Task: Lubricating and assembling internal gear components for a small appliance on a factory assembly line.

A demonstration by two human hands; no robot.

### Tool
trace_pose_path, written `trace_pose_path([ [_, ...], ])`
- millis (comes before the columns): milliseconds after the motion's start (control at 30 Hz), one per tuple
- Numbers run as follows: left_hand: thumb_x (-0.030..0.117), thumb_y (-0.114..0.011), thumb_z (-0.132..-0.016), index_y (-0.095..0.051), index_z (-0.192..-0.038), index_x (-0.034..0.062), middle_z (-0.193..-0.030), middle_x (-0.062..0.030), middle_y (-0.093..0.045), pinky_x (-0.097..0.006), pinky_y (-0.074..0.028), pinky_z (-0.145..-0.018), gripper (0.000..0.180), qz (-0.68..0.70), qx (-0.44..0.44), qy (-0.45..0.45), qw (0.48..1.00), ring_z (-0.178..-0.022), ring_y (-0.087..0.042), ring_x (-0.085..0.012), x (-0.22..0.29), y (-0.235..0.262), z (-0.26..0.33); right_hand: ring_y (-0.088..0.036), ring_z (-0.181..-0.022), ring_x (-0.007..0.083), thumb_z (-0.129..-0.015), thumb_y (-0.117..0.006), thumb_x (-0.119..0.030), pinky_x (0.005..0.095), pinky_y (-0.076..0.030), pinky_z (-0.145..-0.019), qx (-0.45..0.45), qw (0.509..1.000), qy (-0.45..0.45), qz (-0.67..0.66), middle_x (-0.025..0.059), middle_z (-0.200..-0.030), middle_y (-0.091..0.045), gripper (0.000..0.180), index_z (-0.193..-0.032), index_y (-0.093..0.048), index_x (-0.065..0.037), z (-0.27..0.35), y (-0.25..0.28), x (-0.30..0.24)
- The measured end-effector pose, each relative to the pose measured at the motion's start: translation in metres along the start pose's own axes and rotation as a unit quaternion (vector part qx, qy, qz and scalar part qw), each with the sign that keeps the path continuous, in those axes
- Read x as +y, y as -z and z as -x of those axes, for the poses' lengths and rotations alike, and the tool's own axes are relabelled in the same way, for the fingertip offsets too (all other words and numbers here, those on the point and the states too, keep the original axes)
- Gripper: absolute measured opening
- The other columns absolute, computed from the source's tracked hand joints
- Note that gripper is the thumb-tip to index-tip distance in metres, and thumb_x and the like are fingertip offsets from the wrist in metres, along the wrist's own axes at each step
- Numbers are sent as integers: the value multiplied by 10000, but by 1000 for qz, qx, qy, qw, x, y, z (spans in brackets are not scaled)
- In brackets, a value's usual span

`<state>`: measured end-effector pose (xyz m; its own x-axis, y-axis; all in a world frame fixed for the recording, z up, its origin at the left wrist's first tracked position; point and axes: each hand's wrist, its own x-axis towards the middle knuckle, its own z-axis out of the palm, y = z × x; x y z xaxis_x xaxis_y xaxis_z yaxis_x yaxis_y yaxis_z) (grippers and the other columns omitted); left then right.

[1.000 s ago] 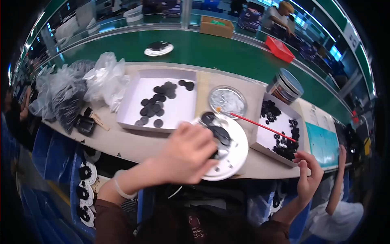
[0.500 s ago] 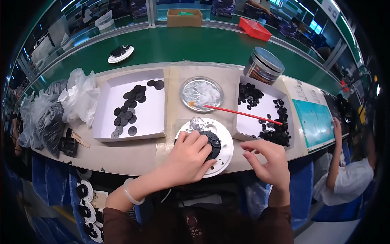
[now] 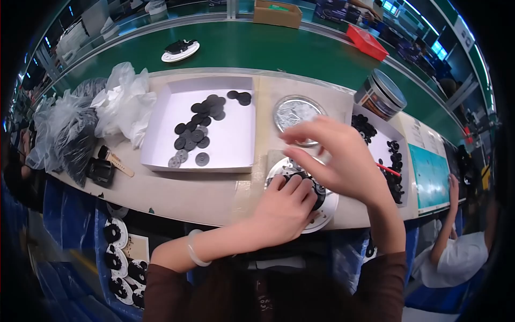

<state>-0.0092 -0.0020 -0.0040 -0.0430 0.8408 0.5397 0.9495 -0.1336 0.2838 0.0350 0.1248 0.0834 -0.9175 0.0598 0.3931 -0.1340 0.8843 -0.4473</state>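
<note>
My left hand (image 3: pixel 287 209) is closed on a white round base (image 3: pixel 327 214) carrying a black round mechanism (image 3: pixel 319 196), its fingers curled over the black part. Above the base's far side hovers my right hand (image 3: pixel 343 155), thumb and fingers apart, with nothing visible between them. Its fingers are nearest a round metal lid (image 3: pixel 287 110) smeared with whitish grease. Part of the base and of the lid is hidden behind this hand. A red stick (image 3: pixel 389 169) lies over the right box, its other end hidden by the right hand.
A white box (image 3: pixel 155 161) of black gears stands left, another box (image 3: pixel 402 139) of small black parts right. Behind the latter is a tub (image 3: pixel 380 95). Plastic bags (image 3: pixel 120 107) and a watch (image 3: pixel 120 165) lie far left. A person's hand (image 3: pixel 454 188) is at the right.
My right hand has moved left and away from me, over the base. My left hand stays on the base. The whole view has shifted, so the table things sit further right.
</note>
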Motion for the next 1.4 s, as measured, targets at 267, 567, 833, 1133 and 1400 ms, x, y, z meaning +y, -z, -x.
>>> trace_pose_path([
  [267,228,-640,-649,-580,-798,9,-897,-130,-518,-378,-348,-743,272,31,55,28,998,-884,-476,-255,4,-4,0,-582,-835,256,-729,-602,-138,355,-469,-717,-233,964,44,120,84,-866,-618,240,-967,-623,-118,-110,-108,1],
  [567,232,-627,-658,-582,-831,6,-924,-141,-514,-384,-353,-722,289,44,85,14,995,-918,-462,-269,1,-8,2,-614,-766,321,-694,-618,-103,368,-500,-668,-267,950,66,147,201,-810,-618,151,-796,-638,5,-137,-142,2],
  [833,246,-637,-663,-554,-795,30,-831,-94,-481,-355,-322,-682,267,48,14,32,998,-821,-457,-236,1,0,-1,-547,-504,91,-773,-612,-190,229,-406,-440,-42,986,-66,-148,60,-564,-587,203,-707,-598,1,-86,-29,10],
  [1133,232,-698,-615,-523,-894,33,-903,-97,-435,-386,-321,-760,385,30,54,76,995,-880,-406,-270,7,0,-1,-508,-503,37,-871,-501,-160,168,-362,-430,-137,864,-370,-313,5,-585,-573,201,-779,-579,1,50,10,50],
  [1400,263,-682,-606,-509,-1125,28,-1164,-96,-482,-407,-297,-846,595,-26,-1,91,996,-1063,-404,-297,7,4,-7,-483,-453,167,-810,-545,-170,255,-361,-450,-73,959,-256,-95,102,-534,-519,186,-747,-601,-3,57,-5,44],
])
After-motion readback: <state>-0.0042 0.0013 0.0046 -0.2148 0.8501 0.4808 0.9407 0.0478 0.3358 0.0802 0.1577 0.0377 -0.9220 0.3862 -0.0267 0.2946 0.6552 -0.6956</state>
